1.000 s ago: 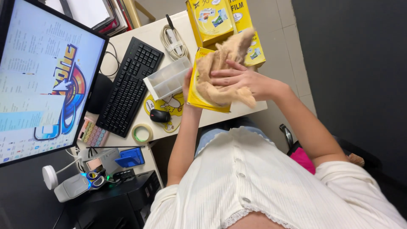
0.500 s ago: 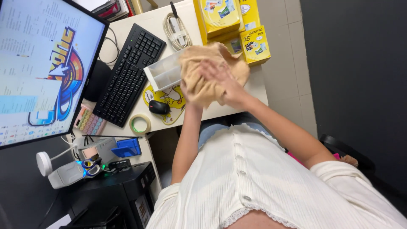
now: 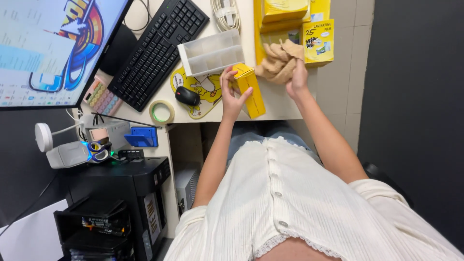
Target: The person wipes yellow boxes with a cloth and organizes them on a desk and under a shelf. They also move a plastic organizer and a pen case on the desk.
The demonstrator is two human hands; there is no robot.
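Head view. My left hand (image 3: 233, 92) grips a yellow box (image 3: 251, 89), thumb and fingers closed round its upper end, the box tilted at the near edge of the desk (image 3: 280, 104). My right hand (image 3: 297, 79) is closed on a crumpled tan cloth (image 3: 279, 60), held just right of the box over a yellow carton (image 3: 319, 41). To wipe well, I judge the box should be kept steady and the cloth bunched flat against one face. Left of the box: clear tray (image 3: 211, 52), mouse (image 3: 187, 96), tape roll (image 3: 161, 111), keyboard (image 3: 157, 48), monitor (image 3: 53, 43).
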